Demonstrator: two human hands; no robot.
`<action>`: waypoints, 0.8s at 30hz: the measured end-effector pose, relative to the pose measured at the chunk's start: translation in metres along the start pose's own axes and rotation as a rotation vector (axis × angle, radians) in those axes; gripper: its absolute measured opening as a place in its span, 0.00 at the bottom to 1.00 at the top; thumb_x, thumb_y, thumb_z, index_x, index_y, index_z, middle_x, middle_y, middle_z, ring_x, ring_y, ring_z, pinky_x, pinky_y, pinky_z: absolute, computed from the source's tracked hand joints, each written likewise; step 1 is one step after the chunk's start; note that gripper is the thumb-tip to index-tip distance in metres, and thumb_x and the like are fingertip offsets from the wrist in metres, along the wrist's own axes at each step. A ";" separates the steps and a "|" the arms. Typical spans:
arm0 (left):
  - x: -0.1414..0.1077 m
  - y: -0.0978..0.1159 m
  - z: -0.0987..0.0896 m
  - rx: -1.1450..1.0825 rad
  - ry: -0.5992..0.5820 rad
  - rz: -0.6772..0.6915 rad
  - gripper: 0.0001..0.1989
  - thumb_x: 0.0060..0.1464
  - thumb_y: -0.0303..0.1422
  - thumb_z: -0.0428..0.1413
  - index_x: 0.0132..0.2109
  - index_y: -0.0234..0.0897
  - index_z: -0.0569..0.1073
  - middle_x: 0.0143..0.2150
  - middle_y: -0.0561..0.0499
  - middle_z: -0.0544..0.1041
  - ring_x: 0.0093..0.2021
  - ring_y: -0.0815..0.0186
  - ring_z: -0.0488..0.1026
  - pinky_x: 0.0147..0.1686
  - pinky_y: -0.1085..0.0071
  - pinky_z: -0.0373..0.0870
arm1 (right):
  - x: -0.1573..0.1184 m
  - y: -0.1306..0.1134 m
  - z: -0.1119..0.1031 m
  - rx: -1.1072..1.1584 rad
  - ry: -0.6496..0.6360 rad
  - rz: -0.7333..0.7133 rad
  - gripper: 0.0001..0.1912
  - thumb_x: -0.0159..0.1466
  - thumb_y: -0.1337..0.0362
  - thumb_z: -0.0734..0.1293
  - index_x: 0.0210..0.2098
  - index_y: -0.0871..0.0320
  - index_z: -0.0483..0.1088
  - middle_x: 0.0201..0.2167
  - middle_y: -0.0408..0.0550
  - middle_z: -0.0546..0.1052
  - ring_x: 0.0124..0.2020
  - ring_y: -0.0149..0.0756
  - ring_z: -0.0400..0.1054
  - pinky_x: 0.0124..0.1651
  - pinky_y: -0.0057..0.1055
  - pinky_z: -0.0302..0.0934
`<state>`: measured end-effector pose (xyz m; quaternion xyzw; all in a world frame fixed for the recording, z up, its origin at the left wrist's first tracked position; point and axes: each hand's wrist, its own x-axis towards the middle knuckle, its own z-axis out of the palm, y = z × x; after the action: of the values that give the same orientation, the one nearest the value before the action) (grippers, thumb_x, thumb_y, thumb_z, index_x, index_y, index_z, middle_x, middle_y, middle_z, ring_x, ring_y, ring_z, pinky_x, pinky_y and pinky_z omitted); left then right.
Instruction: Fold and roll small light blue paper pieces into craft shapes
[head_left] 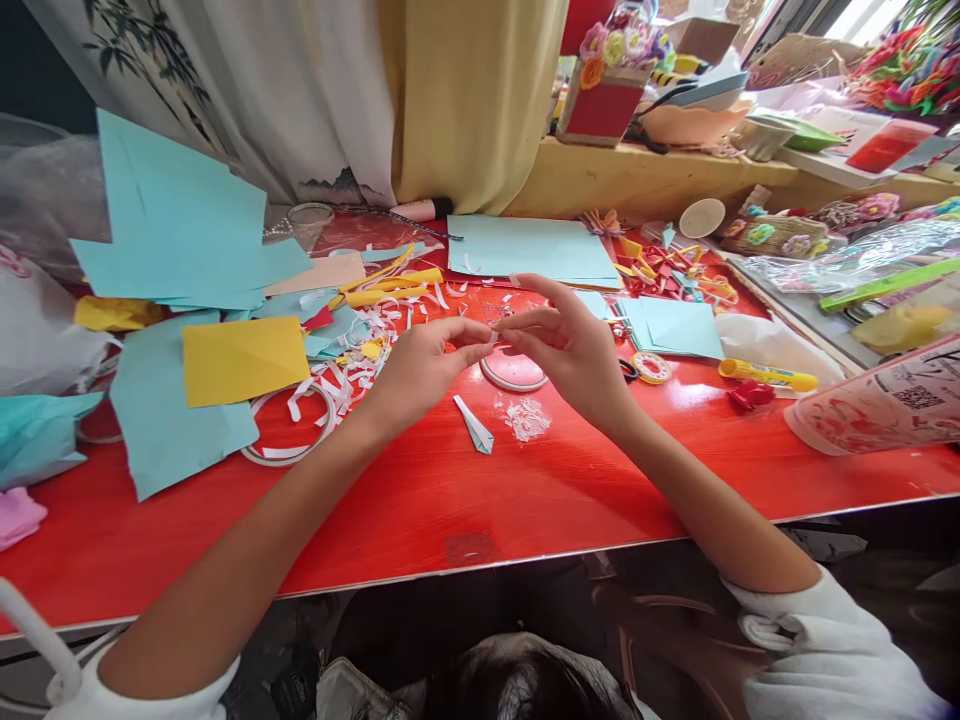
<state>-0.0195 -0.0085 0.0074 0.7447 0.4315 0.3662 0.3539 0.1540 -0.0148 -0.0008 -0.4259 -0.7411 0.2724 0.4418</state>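
Observation:
Over the middle of the table, my left hand (439,355) and my right hand (570,355) meet at the fingertips. Both pinch at one tiny whitish bit, too small to name. The index finger of my right hand points up and away from the pinch. Just below my hands lies a folded pale blue paper piece (475,428) with a white strip along it. A little pile of white scraps (527,419) is beside it. Partly behind my right hand rests a roll of tape (514,383), lying flat.
Light blue sheets (180,220) and a yellow sheet (244,362) lie left, near another tape ring (326,425) and paper strips (367,375). To the right are blue paper squares (675,326), a yellow glue stick (766,376) and a large plastic cup (877,400) on its side.

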 end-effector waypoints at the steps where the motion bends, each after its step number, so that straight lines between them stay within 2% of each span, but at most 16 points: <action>1: 0.000 0.000 0.000 -0.007 -0.004 -0.005 0.11 0.53 0.37 0.53 0.40 0.37 0.73 0.41 0.51 0.76 0.42 0.65 0.71 0.43 0.69 0.66 | -0.001 -0.001 0.000 -0.030 0.007 -0.024 0.22 0.62 0.67 0.59 0.55 0.53 0.54 0.37 0.45 0.73 0.38 0.33 0.70 0.42 0.34 0.66; 4: 0.001 0.000 0.000 -0.018 -0.016 -0.019 0.11 0.53 0.37 0.52 0.40 0.37 0.74 0.41 0.51 0.76 0.42 0.65 0.71 0.44 0.69 0.65 | -0.002 -0.002 0.001 -0.144 0.025 -0.081 0.21 0.61 0.69 0.59 0.54 0.53 0.56 0.37 0.45 0.73 0.39 0.34 0.70 0.44 0.35 0.65; 9: 0.002 -0.004 0.004 -0.044 -0.063 -0.030 0.13 0.53 0.38 0.52 0.43 0.39 0.74 0.42 0.51 0.77 0.44 0.64 0.71 0.45 0.68 0.65 | -0.002 0.006 0.008 -0.310 0.055 -0.116 0.21 0.62 0.69 0.60 0.53 0.54 0.55 0.35 0.45 0.72 0.38 0.34 0.68 0.41 0.34 0.64; 17: 0.003 -0.007 0.005 -0.107 -0.078 -0.069 0.14 0.55 0.38 0.50 0.43 0.39 0.75 0.41 0.51 0.77 0.44 0.64 0.71 0.46 0.67 0.65 | -0.003 0.018 0.011 -0.515 0.070 -0.296 0.19 0.65 0.70 0.53 0.55 0.56 0.53 0.35 0.49 0.71 0.39 0.37 0.65 0.43 0.37 0.61; 21: 0.003 -0.009 0.007 -0.050 -0.058 0.028 0.13 0.56 0.35 0.49 0.43 0.37 0.74 0.43 0.49 0.75 0.45 0.65 0.69 0.48 0.67 0.64 | -0.004 0.020 0.013 -0.594 0.029 -0.377 0.19 0.65 0.72 0.51 0.56 0.60 0.53 0.38 0.53 0.71 0.42 0.39 0.64 0.46 0.39 0.59; 24: 0.004 -0.012 0.006 0.099 -0.014 0.110 0.12 0.56 0.31 0.47 0.43 0.37 0.74 0.44 0.48 0.72 0.46 0.65 0.68 0.49 0.67 0.62 | -0.004 0.017 0.015 -0.588 0.004 -0.385 0.19 0.64 0.72 0.51 0.55 0.61 0.54 0.39 0.54 0.71 0.42 0.39 0.63 0.46 0.40 0.59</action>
<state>-0.0177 -0.0010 -0.0048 0.7863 0.4050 0.3581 0.2992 0.1485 -0.0106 -0.0223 -0.3877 -0.8537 -0.0419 0.3451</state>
